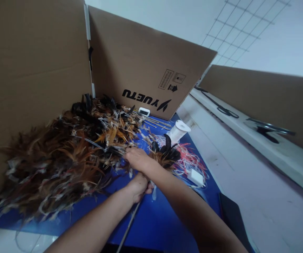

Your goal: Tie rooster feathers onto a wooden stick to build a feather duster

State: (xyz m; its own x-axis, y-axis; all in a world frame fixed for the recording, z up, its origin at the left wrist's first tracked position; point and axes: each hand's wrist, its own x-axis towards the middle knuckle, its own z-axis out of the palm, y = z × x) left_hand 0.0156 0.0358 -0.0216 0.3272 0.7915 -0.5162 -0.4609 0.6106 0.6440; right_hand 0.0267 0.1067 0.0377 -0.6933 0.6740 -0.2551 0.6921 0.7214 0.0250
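My left hand (140, 185) is closed around a thin stick (128, 228), whose lower end slants down towards me. Beyond that hand, a tuft of black and brown feathers (164, 154) stands out around the stick's upper part. My right forearm crosses over the left wrist. At the near edge of a big feather pile (69, 168), my right hand (137, 157) has its fingers bent and pressed together on some feathers (116, 151); its fingertips are partly hidden. A bit of clear plastic strip (154, 193) hangs beside my left hand.
A blue tabletop (153, 225) carries a white spool (179, 130), pink and white strings (190, 158), a small white box (196, 177) and several thin sticks (158, 122). Cardboard panels (140, 52) wall the left and back. Scissors (227, 111) lie on a ledge at right.
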